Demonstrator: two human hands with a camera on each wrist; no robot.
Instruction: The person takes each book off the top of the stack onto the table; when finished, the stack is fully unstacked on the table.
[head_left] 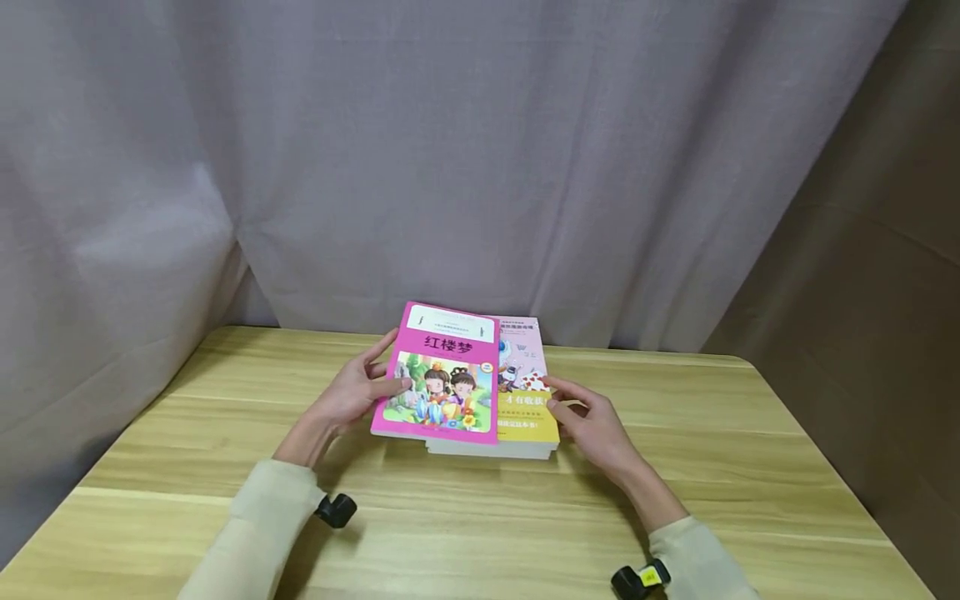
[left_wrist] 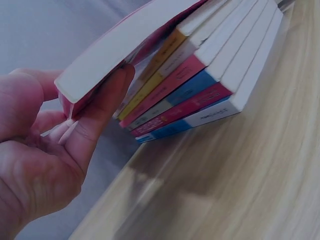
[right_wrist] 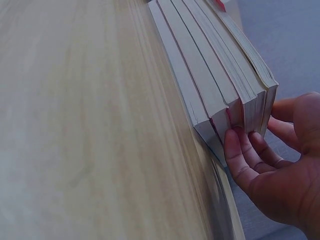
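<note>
- Left hand (head_left: pixel 352 393): grasps the pink book (head_left: pixel 442 375) at its left edge, thumb on the front cover, fingers beneath.
- Pink book: cover faces up, raised over the left part of the book stack (head_left: pixel 491 451) and overhanging it to the left; the left wrist view shows a gap beneath its near left corner. Contact at its right side cannot be determined.
- Right hand (head_left: pixel 596 429): not clenched; slightly bent fingers touch the right side of the stack.
- Book stack: lies flat towards the far side of the wooden table (head_left: pixel 465 525), spines left, a pink-and-yellow book (head_left: pixel 522 375) uppermost.
- Grey curtain (head_left: pixel 420 167): hangs beyond the table's far edge.
</note>
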